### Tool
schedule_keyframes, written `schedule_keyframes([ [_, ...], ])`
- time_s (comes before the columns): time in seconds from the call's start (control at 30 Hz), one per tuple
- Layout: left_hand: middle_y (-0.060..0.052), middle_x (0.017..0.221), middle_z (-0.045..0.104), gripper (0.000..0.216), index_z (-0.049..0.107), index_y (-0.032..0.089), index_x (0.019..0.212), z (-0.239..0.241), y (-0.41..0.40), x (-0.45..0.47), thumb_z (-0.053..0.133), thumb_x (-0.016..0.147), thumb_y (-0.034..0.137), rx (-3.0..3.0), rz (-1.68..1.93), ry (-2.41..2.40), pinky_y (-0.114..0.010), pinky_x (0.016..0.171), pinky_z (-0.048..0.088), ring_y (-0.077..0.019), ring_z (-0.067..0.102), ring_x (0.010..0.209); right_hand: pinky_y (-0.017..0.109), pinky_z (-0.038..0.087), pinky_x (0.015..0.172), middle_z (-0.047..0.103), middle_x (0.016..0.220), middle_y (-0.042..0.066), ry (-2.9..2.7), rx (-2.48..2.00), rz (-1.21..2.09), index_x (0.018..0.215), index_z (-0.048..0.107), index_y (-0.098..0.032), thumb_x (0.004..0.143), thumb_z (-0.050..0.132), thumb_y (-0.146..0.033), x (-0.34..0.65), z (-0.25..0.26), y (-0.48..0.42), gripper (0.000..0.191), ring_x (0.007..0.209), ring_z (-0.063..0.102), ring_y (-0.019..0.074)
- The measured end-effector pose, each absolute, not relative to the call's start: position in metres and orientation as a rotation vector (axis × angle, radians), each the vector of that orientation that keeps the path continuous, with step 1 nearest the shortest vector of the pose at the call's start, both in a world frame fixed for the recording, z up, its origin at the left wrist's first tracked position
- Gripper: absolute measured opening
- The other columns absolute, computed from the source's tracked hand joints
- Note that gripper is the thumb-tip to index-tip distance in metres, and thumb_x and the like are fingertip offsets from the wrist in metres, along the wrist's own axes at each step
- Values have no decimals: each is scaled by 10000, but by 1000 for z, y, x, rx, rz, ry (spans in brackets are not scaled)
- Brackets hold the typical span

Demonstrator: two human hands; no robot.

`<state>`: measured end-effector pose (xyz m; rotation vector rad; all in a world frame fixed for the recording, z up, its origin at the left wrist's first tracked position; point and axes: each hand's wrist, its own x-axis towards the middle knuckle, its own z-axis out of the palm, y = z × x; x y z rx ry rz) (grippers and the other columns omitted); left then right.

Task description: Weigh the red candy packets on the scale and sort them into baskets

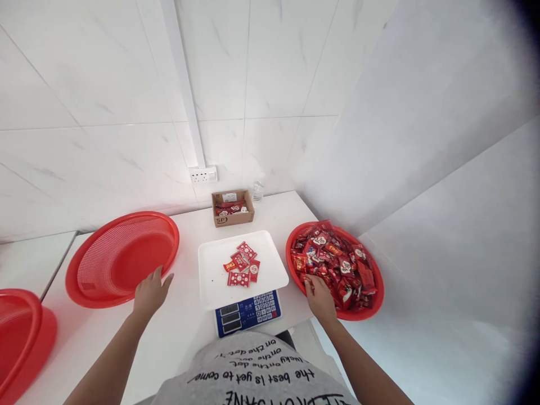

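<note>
My right hand [320, 298] reaches over the near left rim of a round red basket [378, 306], its fingers closed at the edge of a heap of red wrapped candies [333, 256]. A small red candy packet [303, 277] shows at its fingertips, partly hidden. My left hand [152, 291] has its fingers apart beside the near right rim of another red basket [126, 256] and holds nothing. Between the hands, a white weighing tray [215, 289] bears several red candy packets [241, 262] in a loose cluster. Under it sits a scale [248, 315] with a blue keypad panel.
Behind the tray stands a small cardboard box [233, 218] with red packets inside, next to a clear plastic container [257, 191]. One more red basket [31, 332] is cut off at the lower left. A tiled wall [270, 79] with a socket strip [203, 175] borders the white table [177, 332].
</note>
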<state>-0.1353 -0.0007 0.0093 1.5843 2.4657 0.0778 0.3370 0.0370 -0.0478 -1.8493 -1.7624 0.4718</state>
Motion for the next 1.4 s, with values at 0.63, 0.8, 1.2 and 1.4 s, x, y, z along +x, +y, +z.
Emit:
schedule_keyframes([
  [0.63, -62, 1028, 608, 240, 583, 211, 1015, -1, 42, 2, 424, 836, 230, 2088, 637, 1826, -387, 889, 432, -224, 512, 1007, 373, 425, 872, 582, 1079, 107, -1774, -1896, 459, 1027, 589, -161, 852, 322, -339, 336, -46, 34, 365, 998, 527, 220],
  [0.8, -66, 994, 595, 214, 588, 189, 947, -1, 57, 12, 428, 809, 153, 1975, 510, 1826, -348, 860, 420, -210, 521, 968, 366, 432, 852, 589, 1064, 102, -1763, -1892, 440, 1022, 595, -171, 851, 320, -329, 334, -45, 34, 360, 986, 534, 212],
  [1.2, -35, 875, 560, 172, 526, 196, 894, -1, 56, 7, 395, 853, 300, 1761, 494, 1922, -268, 679, 441, -151, 581, 757, 323, 428, 836, 586, 1081, 98, -1795, -1921, 420, 1036, 597, -164, 854, 312, -303, 334, -47, 34, 366, 972, 539, 195],
  [1.4, -108, 1181, 498, 396, 486, 181, 1147, -6, 52, 19, 418, 838, 418, 1976, 625, 1947, -360, 928, 387, -233, 477, 1106, 324, 434, 823, 583, 1083, 87, -1781, -1912, 423, 1045, 595, -180, 853, 317, -303, 333, -46, 34, 360, 970, 538, 190],
])
